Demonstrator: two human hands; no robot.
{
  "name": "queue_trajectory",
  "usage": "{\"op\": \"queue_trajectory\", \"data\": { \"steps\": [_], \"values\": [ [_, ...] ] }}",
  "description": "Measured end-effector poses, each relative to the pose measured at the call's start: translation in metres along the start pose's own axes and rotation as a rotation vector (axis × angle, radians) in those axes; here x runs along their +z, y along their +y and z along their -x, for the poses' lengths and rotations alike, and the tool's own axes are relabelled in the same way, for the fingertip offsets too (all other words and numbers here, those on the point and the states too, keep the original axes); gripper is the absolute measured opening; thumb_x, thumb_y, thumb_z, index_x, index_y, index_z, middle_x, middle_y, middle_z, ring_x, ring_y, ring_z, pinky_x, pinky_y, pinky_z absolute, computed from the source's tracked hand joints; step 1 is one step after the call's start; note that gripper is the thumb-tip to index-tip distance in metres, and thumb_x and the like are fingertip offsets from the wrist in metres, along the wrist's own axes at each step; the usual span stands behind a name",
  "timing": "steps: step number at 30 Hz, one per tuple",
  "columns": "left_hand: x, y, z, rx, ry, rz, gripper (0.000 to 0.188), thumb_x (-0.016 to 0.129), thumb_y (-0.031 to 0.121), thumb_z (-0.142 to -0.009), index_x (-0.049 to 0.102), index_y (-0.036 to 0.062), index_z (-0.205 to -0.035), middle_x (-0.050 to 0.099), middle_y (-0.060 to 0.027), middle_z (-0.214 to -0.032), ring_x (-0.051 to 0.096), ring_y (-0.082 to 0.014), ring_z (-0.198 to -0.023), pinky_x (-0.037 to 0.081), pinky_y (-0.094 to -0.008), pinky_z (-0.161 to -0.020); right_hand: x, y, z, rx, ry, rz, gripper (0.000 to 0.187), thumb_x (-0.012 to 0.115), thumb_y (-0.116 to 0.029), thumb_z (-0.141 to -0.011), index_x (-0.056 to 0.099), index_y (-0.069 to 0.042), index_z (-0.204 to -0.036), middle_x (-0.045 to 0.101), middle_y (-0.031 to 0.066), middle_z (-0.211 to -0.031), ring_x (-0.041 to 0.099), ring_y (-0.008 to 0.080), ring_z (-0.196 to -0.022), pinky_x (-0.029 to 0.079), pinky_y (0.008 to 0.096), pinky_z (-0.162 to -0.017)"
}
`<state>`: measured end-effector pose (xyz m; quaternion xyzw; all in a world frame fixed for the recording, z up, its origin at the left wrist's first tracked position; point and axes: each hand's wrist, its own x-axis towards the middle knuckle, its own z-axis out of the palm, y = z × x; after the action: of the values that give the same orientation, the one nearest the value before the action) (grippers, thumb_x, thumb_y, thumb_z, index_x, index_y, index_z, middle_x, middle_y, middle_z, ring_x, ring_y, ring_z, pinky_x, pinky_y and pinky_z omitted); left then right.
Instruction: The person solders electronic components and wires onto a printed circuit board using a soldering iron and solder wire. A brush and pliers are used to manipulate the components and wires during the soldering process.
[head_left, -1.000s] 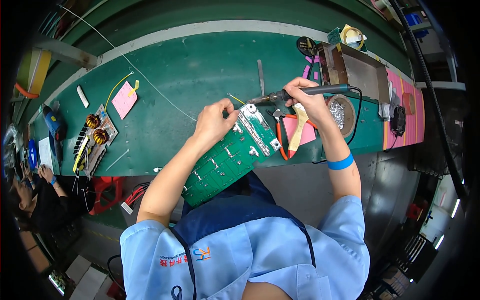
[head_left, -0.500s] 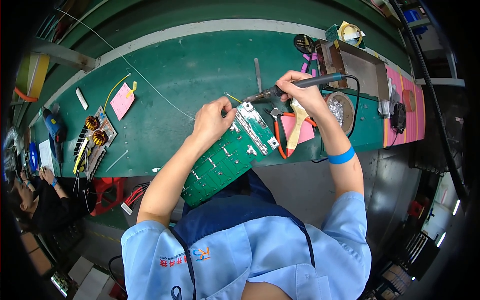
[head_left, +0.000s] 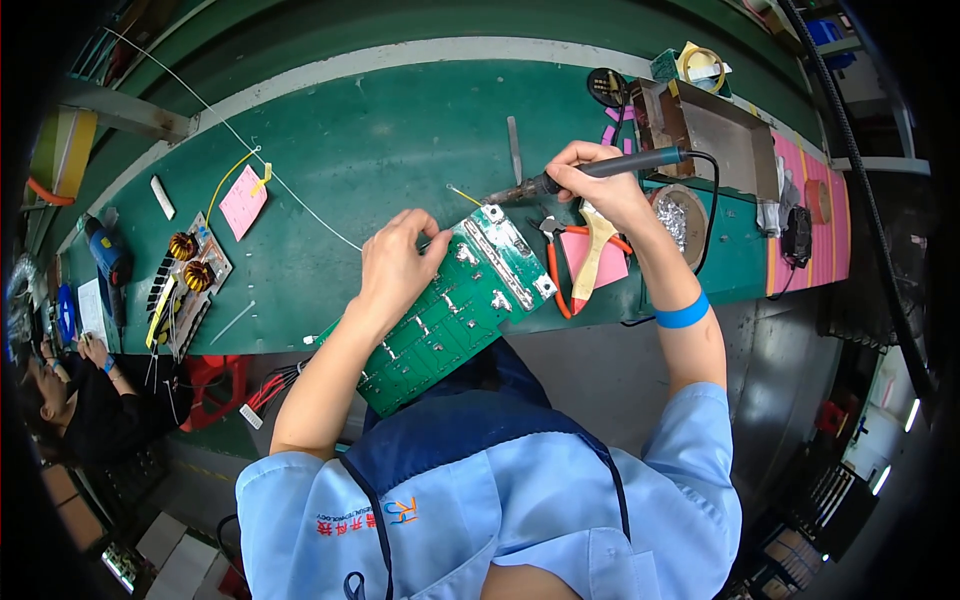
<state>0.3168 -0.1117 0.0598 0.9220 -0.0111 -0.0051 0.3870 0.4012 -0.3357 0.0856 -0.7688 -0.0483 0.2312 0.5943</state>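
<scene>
My right hand (head_left: 598,185) grips a soldering iron (head_left: 645,160) like a pen, its tip at the top corner of a green circuit board (head_left: 440,325). Solder-coated tracks and pads face up on the board, which leans tilted over the bench's near edge. A short yellow wire (head_left: 465,194) sticks out at that same corner. Over the board's left edge, my left hand (head_left: 396,262) has bent fingers around a thin solder wire (head_left: 285,187) that runs in from the upper left; its end is hidden.
Right of the board lie orange-handled cutters (head_left: 555,260), a wooden-handled brush (head_left: 594,255) and a round tin of bright scraps (head_left: 675,220). A metal box (head_left: 735,140) stands behind them. A board with copper coils (head_left: 190,270) sits left; beyond it another person's hand (head_left: 92,350) shows.
My left hand has drawn back left and toward me, away from the iron's tip, and the solder wire has shifted with it. The iron stays at the board's corner.
</scene>
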Motion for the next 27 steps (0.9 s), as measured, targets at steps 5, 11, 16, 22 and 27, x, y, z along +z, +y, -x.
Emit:
{"op": "queue_trajectory", "data": {
  "steps": [5,11,16,22,27],
  "values": [
    [-0.009,0.0,0.006,-0.026,-0.02,0.035,0.016,0.062,0.015,-0.067,0.05,0.0039,-0.065,0.053,-0.0082,-0.064,0.051,-0.0225,-0.05,0.04,-0.0331,-0.048,0.0,0.004,-0.002,-0.009,-0.007,-0.03,0.012,0.058,-0.012,-0.074,0.056,-0.001,-0.073,0.053,0.0016,-0.065,0.052,0.0069,-0.054,0.042,0.0189,-0.05],
    [-0.005,0.0,0.009,-0.032,-0.029,0.063,0.016,0.062,0.014,-0.067,0.05,0.0037,-0.065,0.053,-0.0078,-0.063,0.05,-0.022,-0.05,0.04,-0.0329,-0.047,0.0,0.006,-0.002,-0.018,0.0,-0.039,0.011,0.057,-0.011,-0.075,0.055,0.0,-0.073,0.053,0.0018,-0.065,0.051,0.0068,-0.054,0.042,0.0189,-0.05],
    [-0.005,-0.001,0.007,-0.013,-0.023,0.061,0.016,0.062,0.014,-0.067,0.051,0.0035,-0.065,0.053,-0.0079,-0.062,0.05,-0.0219,-0.05,0.04,-0.0326,-0.047,0.0,0.004,-0.001,-0.019,0.002,-0.022,0.011,0.058,-0.011,-0.074,0.056,-0.001,-0.074,0.054,0.002,-0.066,0.051,0.007,-0.054,0.042,0.0189,-0.051],
    [0.008,-0.008,-0.002,-0.004,-0.038,0.215,0.007,0.058,0.008,-0.068,0.051,0.0039,-0.069,0.052,-0.0073,-0.067,0.052,-0.0222,-0.054,0.041,-0.0316,-0.049,-0.014,-0.001,-0.013,-0.06,-0.209,0.065,0.012,0.059,-0.011,-0.071,0.059,0.0,-0.078,0.056,0.0019,-0.069,0.051,0.0074,-0.064,0.041,0.0205,-0.058],
    [0.012,-0.004,-0.008,0.107,-0.019,0.026,0.005,0.056,0.008,-0.072,0.055,0.0034,-0.074,0.053,-0.0069,-0.069,0.053,-0.0179,-0.056,0.043,-0.0279,-0.051,-0.023,-0.008,-0.036,-0.02,-0.354,0.047,0.012,0.06,-0.012,-0.07,0.061,-0.002,-0.077,0.058,0.0025,-0.071,0.051,0.0085,-0.064,0.042,0.0214,-0.058]
  ]
}}
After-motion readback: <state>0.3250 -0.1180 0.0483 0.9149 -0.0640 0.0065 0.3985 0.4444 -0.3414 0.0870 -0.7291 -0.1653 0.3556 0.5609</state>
